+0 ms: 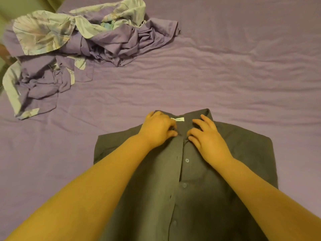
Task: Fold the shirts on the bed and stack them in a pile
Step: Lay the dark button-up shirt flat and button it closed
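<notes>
A dark grey button-up shirt (231, 153) lies flat and face up on the purple bed sheet (225, 75), collar pointing away from me, its sleeves tucked out of sight. My left hand (158, 131) grips the left side of the collar and placket near the white neck label (178, 119). My right hand (206, 138) pinches the right placket edge just below the collar, its other fingers spread on the cloth. Both forearms stretch over the shirt's front and hide part of it.
A crumpled heap of purple and pale leaf-patterned fabric (69, 49) lies at the far left of the bed. The bed's left edge and a greenish wall (20, 6) show at the top left. Wrinkled sheet spreads to the right and beyond the shirt.
</notes>
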The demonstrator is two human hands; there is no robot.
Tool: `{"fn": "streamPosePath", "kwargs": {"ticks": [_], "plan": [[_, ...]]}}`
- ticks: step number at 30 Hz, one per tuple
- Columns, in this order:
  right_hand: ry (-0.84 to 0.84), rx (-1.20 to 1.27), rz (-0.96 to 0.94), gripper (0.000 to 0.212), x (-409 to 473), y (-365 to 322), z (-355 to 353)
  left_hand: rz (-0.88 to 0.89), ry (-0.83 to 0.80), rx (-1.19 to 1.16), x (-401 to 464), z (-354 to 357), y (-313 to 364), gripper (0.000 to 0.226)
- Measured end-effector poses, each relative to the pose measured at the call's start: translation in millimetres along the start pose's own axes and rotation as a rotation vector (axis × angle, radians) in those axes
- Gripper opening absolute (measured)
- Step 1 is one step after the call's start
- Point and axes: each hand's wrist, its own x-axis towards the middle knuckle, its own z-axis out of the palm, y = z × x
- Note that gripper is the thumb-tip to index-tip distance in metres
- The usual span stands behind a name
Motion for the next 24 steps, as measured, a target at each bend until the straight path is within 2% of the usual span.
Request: {"fn": "streamPosePath", "kwargs": {"ticks": [4, 7, 10, 13, 15, 18, 21, 24], "plan": [[-0.096, 0.032, 0.048, 0.044, -1.6, -2.9, 6.2, -0.153, 0.013, 0.087, 9.1, 20.7, 9.8, 0.033], [-0.036, -0.035, 0.063, 0.053, -30.2, -5.1, 2.6, -0.233, 0.030, 0.166, -5.1, 40.6, 20.9, 0.057], [0.002, -0.165, 0.113, 0.050, -78.5, -9.3, -1.2, -0.193, 0.183, 0.084, -35.5, 54.3, 37.6, 0.070], [-0.084, -0.200, 0.156, 0.060, -136.3, -22.6, -0.6, -0.118, 0.348, -0.056, -83.2, 74.4, 64.6, 0.057], [-0.167, -0.210, 0.160, 0.062, -170.9, -29.8, 4.9, -0.055, 0.278, -0.100, -115.6, 91.7, 87.7, 0.050], [-0.292, -0.244, 0.173, 0.064, -206.4, -27.0, 19.3, 0.027, 0.044, 0.014, -142.2, 120.7, 101.0, 0.049], [-0.355, -0.263, 0.171, 0.065, -220.3, -21.8, 22.3, -0.018, -0.089, 0.134, -143.7, 133.3, 99.5, 0.054], [-0.392, -0.280, 0.166, 0.062, -234.1, -23.2, 13.0, -0.098, -0.144, 0.189, -141.5, 124.0, 109.3, 0.055]]}}
